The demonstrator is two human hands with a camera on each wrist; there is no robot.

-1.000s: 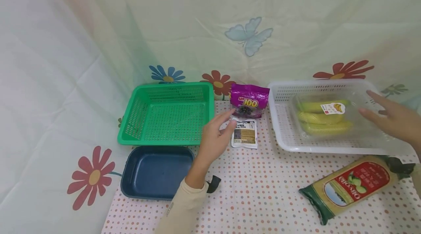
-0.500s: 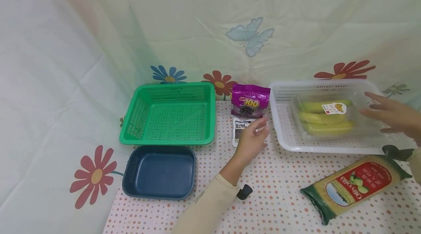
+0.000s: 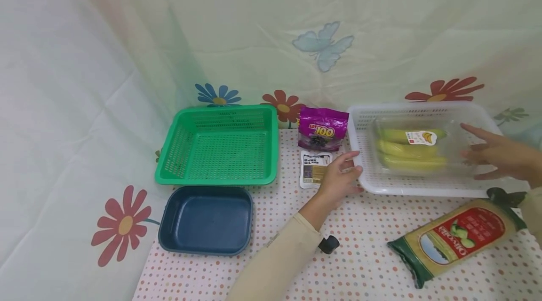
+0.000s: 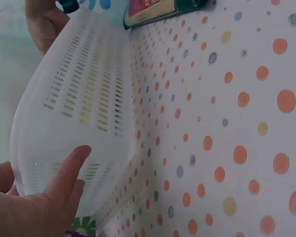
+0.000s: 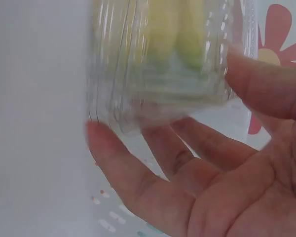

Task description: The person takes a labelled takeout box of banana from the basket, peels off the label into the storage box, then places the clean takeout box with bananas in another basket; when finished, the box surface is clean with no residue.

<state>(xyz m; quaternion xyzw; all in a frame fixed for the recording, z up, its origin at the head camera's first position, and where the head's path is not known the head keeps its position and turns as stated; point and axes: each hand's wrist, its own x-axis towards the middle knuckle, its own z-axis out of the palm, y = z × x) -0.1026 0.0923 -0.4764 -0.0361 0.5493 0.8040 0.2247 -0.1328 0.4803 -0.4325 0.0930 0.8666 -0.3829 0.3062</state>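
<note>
A clear plastic box of bananas lies in the white slotted basket. My right hand is at the box's right end, its fingers spread. In the right wrist view the thumb lies along one side of the clear box and the fingertips reach its near edge. My left hand is at the basket's left rim with its fingers loosely extended. The left wrist view shows a finger against the basket's outer wall and other fingers near the rim.
A purple candy bag and a small white packet lie left of the basket. Farther left are a green basket and a dark blue tray. A large Olivoilà packet lies in front. A fabric backdrop stands behind.
My left hand has moved right from beside the green basket, past the small packet, to the white basket's left rim. The banana box has shifted slightly left, with my right hand following.
</note>
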